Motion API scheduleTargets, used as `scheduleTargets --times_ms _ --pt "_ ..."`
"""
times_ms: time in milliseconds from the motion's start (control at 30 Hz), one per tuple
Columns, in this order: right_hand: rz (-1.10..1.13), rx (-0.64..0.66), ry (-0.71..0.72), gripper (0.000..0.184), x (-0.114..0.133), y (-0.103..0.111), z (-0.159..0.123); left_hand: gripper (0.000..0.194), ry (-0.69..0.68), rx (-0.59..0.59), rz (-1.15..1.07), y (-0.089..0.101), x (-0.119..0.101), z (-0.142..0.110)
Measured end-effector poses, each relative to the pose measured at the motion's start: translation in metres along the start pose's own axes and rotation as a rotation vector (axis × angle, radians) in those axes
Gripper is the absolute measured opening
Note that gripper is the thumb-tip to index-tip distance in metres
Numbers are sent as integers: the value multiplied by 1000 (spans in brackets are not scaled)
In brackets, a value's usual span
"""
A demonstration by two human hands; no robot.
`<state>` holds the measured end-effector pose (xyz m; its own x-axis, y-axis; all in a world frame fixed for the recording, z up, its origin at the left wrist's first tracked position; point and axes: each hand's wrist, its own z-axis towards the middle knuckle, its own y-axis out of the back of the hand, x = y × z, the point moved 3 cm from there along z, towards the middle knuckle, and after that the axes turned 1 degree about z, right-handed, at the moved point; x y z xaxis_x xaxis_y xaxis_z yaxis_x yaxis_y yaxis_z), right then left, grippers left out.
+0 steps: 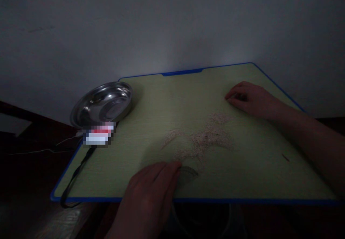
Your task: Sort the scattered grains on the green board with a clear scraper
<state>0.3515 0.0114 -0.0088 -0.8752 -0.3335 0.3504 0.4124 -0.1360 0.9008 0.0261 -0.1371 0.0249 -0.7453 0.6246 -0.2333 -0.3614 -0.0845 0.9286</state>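
Note:
A loose scatter of small pale brownish grains (206, 138) lies on the greenish tabletop (167, 106). At the near edge of the table, my left hand (151, 185) is closed with its fingers pressed together, just below the grains. From its fingertips a thin, dark curved thing (191, 169) reaches to the right; the dim light hides its kind. My right hand (250, 99) rests on the far right of the table, beyond the grains. Thumb and fingers there are pinched together, and whatever may be between them is too small to make out.
A shiny steel bowl (104, 104) stands tilted at the left edge. Beside it is a blurred-out card (99, 134) with a black strap (77, 172). A dark sliver (285, 157) lies at right. Below the front edge is a dark round container (202, 217). A wall rises behind.

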Motion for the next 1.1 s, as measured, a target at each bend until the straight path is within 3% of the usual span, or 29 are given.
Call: scheduleTargets --times_ms 333,600,833,1100 --pt "25 -26 6 21 1 -2 -2 24 72 -6 -46 -1 19 8" --pt "39 -13 -6 21 2 -1 -2 23 157 -30 -89 16 11 -15" --pt "20 -38 8 21 0 -3 -2 21 64 63 -189 7 11 -9" --pt "23 -20 0 21 2 -2 -1 24 122 30 -168 -1 10 -6"
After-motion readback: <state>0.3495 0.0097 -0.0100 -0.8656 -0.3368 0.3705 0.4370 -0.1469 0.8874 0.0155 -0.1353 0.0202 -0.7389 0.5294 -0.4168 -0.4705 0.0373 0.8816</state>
